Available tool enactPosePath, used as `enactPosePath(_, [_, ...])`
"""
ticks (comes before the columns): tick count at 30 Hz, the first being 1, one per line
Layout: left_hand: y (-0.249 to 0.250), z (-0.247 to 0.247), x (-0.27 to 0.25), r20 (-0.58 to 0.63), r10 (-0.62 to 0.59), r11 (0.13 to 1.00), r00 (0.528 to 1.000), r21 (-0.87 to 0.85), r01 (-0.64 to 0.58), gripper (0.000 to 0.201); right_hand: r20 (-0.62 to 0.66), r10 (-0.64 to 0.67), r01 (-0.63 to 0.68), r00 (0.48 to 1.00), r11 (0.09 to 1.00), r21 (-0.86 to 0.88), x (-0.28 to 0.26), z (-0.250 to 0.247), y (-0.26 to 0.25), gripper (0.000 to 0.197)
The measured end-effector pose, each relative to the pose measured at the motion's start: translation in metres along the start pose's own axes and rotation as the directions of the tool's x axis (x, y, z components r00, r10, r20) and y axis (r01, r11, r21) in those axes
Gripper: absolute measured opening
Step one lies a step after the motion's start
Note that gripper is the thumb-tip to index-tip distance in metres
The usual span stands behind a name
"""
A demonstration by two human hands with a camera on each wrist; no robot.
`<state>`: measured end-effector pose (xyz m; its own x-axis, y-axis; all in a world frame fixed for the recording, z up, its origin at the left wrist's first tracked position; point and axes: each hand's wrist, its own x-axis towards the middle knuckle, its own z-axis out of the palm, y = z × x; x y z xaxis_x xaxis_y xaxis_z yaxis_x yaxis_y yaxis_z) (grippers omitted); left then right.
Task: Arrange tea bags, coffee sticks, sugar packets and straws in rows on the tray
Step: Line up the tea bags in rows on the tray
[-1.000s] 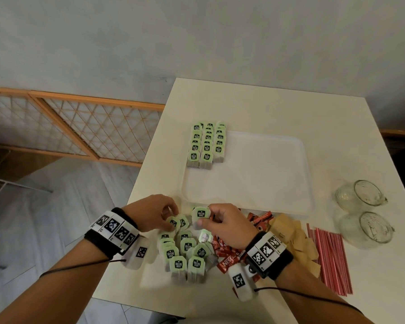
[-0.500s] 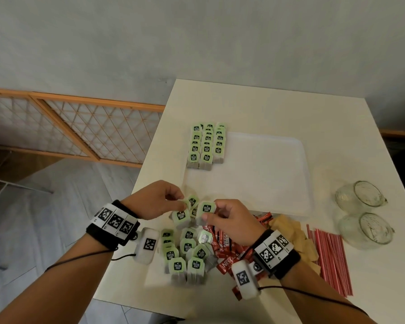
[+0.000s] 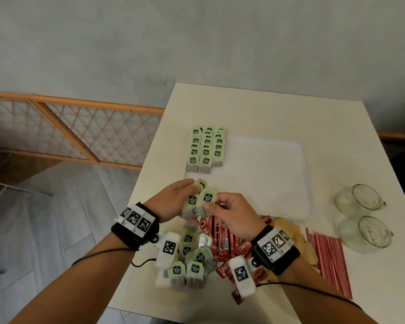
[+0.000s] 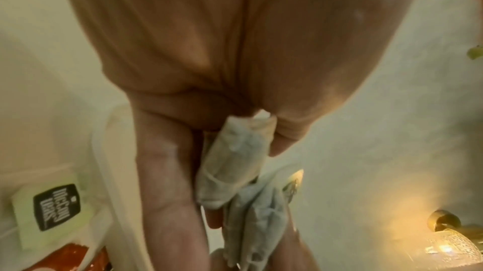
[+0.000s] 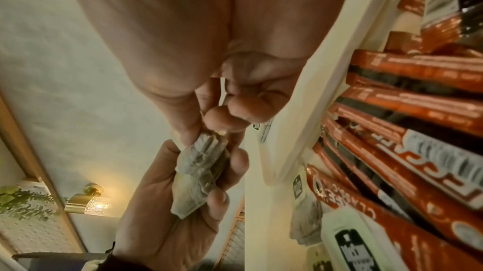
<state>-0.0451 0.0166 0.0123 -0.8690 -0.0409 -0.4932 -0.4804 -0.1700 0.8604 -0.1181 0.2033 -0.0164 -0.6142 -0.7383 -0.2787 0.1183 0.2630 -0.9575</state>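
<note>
**A:** How much room is there around the hands?

**B:** Plenty ahead. Just past both hands sits the tray (image 3: 267,174), mostly bare, its near rim almost under the knuckles. Only its far-left corner is filled, with three neat rows of tea bags (image 3: 206,148), well beyond the left hand (image 3: 173,199). The counter (image 3: 255,108) edge runs close on the outer side of the left hand, floor below it. Out past the right hand (image 3: 234,216) it's busier: sugar packets (image 3: 288,228), then straws (image 3: 330,258), then two glasses (image 3: 360,216) near the far side.

**A:** What are the hands doing?

**B:** Both are up off the counter, fingers touching. The left grips a small bunch (image 3: 192,202) of tea bags, fingers curled round the pouches. The right pinches one bag (image 3: 208,198) by its green tag, pressed against that bunch.

**A:** How do the bags look?

**B:** Pale green tags with a black logo, greyish crinkled pouches hanging below. A loose pile (image 3: 189,260) lies under the wrists, with red coffee sticks (image 3: 222,244) beside it under the right wrist.
</note>
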Motion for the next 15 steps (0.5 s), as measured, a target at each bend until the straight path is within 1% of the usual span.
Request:
enactPosePath(2, [-0.001,0.003,0.003,-0.015,-0.025,1.0,1.0,-0.012,0.025,0.035,-0.041,0.01,-0.011,0.999,1.0,-0.025,0.0,-0.001,0.0,0.022])
enactPosePath(4, [-0.004,0.002,0.006,-0.022,-0.045,0.999,0.999,-0.019,0.044,0.047,-0.082,0.01,-0.014,0.997,0.999,-0.044,0.001,-0.003,0.002,0.016])
enactPosePath(6, [-0.007,0.001,0.008,0.0,-0.047,0.999,0.999,0.015,0.047,0.054,-0.103,0.003,-0.007,0.995,0.999,-0.044,0.001,-0.005,0.005,0.012])
enactPosePath(8, [-0.008,0.003,0.007,0.018,-0.03,0.997,0.999,0.066,0.029,0.049,-0.117,-0.013,0.008,0.993,0.999,-0.048,0.002,-0.005,0.008,0.012])
enactPosePath(10, [-0.007,0.004,0.006,0.042,0.022,0.987,0.999,0.158,-0.029,0.043,-0.136,-0.031,0.026,0.99,0.999,-0.04,0.002,-0.006,0.009,0.015])
enactPosePath(12, [-0.007,0.005,0.006,0.104,0.07,0.972,0.992,0.216,-0.091,0.039,-0.161,-0.045,0.041,0.986,0.999,-0.029,0.003,-0.006,0.012,0.012])
enactPosePath(13, [-0.006,0.005,0.006,0.129,0.082,0.967,0.988,0.229,-0.11,0.033,-0.17,-0.049,0.045,0.984,0.999,-0.027,0.003,-0.007,0.013,0.01])
enactPosePath(15, [-0.006,0.006,0.007,0.128,0.074,0.963,0.989,0.249,-0.105,0.018,-0.182,-0.047,0.044,0.982,0.999,-0.024,0.004,-0.007,0.016,0.011])
